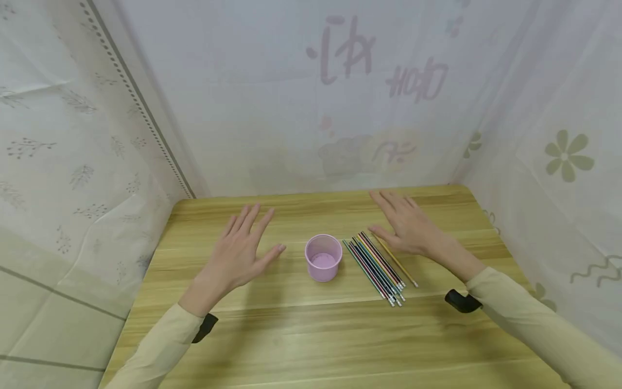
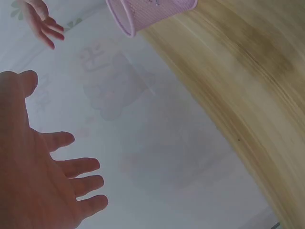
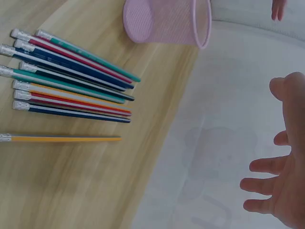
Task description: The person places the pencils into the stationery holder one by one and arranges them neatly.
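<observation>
A pink mesh pen cup point(image 1: 323, 270) stands upright on the wooden table, and nothing shows inside it. Just right of it lies a loose bundle of striped pencils point(image 1: 376, 267), their white erasers toward the person. One yellow pencil point(image 1: 396, 260) lies slightly apart on the bundle's right side. My left hand point(image 1: 233, 251) hovers left of the cup with fingers spread, holding nothing. Above and beyond the pencils, my right hand point(image 1: 408, 224) is held with straight fingers and touches nothing. The right wrist view shows the pencils point(image 3: 71, 71) and the cup point(image 3: 167, 21) apart.
The wooden table point(image 1: 291, 346) reaches back to a white printed curtain point(image 1: 272, 108). Similar cloth hangs on the left point(image 1: 73, 162) and the right point(image 1: 559, 216). Each sleeve has a black band at the wrist point(image 1: 461, 301).
</observation>
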Demonstrator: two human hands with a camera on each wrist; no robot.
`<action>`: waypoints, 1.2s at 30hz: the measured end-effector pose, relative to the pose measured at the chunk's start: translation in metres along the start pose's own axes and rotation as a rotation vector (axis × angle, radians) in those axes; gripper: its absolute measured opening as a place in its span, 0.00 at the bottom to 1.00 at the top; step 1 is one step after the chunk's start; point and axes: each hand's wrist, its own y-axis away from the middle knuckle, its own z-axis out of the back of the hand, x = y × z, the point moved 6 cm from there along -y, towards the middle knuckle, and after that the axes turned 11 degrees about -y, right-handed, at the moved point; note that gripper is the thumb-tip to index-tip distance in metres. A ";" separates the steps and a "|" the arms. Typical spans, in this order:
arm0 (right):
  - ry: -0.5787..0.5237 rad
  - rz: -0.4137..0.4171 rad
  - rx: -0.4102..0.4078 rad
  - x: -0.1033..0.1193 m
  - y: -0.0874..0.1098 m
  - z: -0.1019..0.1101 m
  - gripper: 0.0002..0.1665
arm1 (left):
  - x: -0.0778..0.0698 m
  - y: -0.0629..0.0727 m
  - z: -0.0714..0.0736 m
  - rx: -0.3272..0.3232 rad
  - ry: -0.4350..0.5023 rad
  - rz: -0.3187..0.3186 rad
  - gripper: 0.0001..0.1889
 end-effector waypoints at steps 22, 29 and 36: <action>-0.312 -0.154 0.001 -0.062 -0.004 -0.048 0.42 | -0.007 -0.024 -0.067 -0.027 0.397 0.070 0.45; -0.390 -0.225 0.032 -0.077 -0.002 -0.075 0.41 | -0.026 -0.025 -0.093 -0.052 0.601 0.089 0.46; -0.435 -0.299 0.036 -0.091 0.000 -0.096 0.38 | -0.046 -0.021 -0.114 -0.071 0.720 0.068 0.48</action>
